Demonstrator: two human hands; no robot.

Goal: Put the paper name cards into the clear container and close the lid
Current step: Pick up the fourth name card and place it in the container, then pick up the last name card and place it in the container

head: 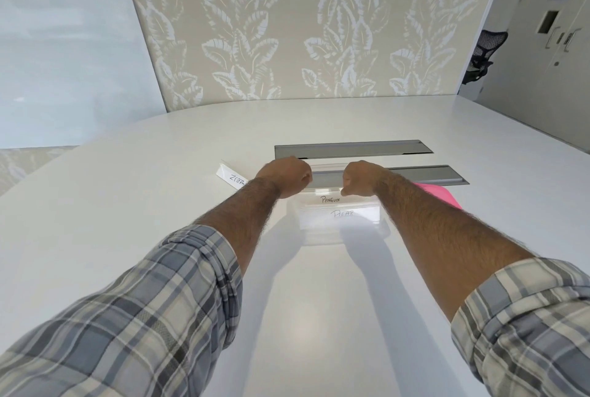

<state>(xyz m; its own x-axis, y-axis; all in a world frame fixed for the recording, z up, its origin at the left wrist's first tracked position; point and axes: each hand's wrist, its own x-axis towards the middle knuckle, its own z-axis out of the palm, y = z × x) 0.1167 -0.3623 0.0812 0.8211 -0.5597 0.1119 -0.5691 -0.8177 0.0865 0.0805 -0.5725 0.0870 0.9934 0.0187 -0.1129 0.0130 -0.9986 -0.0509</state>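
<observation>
Our left hand (285, 177) and right hand (360, 178), curled at the far rim of the clear container (344, 230) mid-counter (159, 205); grip unclear. The "ZEBRA" card (232, 177) lies just left, nearer the left hand.

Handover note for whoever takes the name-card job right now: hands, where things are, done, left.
Left hand: fist curled at the far left edge of the clear container; what the fingers hold is hidden.
Right hand: same at the far right edge. Both seem to be handling the lid, which looks raised at the back, not shut.
Done: Penguin card and Bear card are inside the container.
Left: Zebra card sits on the table, left of the container, still out. Put it in, then close the lid.
A pink sheet lies behind the right forearm.
</observation>
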